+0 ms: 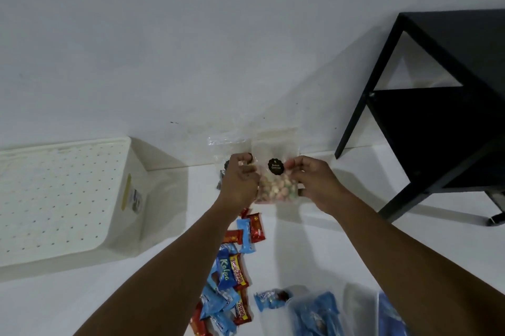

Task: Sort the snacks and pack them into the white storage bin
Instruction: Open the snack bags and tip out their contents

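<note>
Both hands, left hand point(240, 179) and right hand point(311, 184), are gripping a clear biscuit pouch point(276, 185) with closed fingers, far from the white storage bin point(131, 160) at left; the slick film risks slipping.

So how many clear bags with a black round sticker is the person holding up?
2: one pouch of pastel biscuits pinched between both hands, and another pouch mostly hidden behind the left hand. More may be hidden.

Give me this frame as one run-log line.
stage: sorting | left hand + right hand: holding clear snack pouch | white bin: left | wrapped bars: floor
</note>
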Demonstrator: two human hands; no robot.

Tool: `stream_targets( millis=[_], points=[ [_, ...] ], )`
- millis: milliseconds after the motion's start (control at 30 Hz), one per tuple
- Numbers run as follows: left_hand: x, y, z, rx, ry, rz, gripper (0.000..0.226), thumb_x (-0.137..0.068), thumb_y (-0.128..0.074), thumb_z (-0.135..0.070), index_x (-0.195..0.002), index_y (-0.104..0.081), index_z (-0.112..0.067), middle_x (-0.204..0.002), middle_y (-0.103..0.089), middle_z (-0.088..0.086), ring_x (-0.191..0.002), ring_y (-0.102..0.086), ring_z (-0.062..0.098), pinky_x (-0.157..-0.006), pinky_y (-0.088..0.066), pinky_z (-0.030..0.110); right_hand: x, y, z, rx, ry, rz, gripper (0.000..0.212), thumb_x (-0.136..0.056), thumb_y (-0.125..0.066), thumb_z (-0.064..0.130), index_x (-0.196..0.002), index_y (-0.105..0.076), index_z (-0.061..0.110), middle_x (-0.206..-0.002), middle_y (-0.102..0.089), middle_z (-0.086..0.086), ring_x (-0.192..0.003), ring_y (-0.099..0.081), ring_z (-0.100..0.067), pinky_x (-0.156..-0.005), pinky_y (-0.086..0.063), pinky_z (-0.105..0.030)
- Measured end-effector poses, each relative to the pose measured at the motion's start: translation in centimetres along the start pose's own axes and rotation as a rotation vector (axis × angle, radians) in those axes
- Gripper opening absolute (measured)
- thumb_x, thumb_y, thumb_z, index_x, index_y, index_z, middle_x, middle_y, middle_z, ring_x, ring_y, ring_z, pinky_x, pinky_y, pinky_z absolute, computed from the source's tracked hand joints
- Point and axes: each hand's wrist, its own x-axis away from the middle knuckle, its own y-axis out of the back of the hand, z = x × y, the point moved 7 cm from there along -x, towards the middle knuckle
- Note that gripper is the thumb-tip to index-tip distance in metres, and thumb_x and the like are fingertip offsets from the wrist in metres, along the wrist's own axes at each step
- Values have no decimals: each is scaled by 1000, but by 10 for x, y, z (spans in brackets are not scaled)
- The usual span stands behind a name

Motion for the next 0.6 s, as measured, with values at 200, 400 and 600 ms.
stream_targets(
  millis=[200,400,600],
  points=[
    [-51,-12,13,-375,-155,4,23,-82,-66,2,-94,-62,-18,-93,-68,-1,-91,-67,16,-72,-51,18,-69,13,-13,175,18,-83,20,-88,-61,-1,-92,-73,15,-99,-69,-5,-95,-68,-27,-81,-58,-48],
    [-101,-24,34,-502,-87,62,18,-90,-66,-10,-104,-69,-19,-109,-67,-5,-90,-61,7,-70,-42,5,-118,18,-27,237,-21,-100,22,-89,-60,2,-91,-72,20,-98,-67,-4,-88,-65,-21,-71,-52,-34],
    [-102,-24,51,-605,-13,153,36,-89,-71,-18,-124,-66,-16,-130,-64,3,-116,-61,20,-92,-42,19,-118,19,-28,317,-56,-96,22,-89,-60,9,-104,-71,21,-110,-66,1,-96,-59,-10,-71,-44,-23]
  ],
)
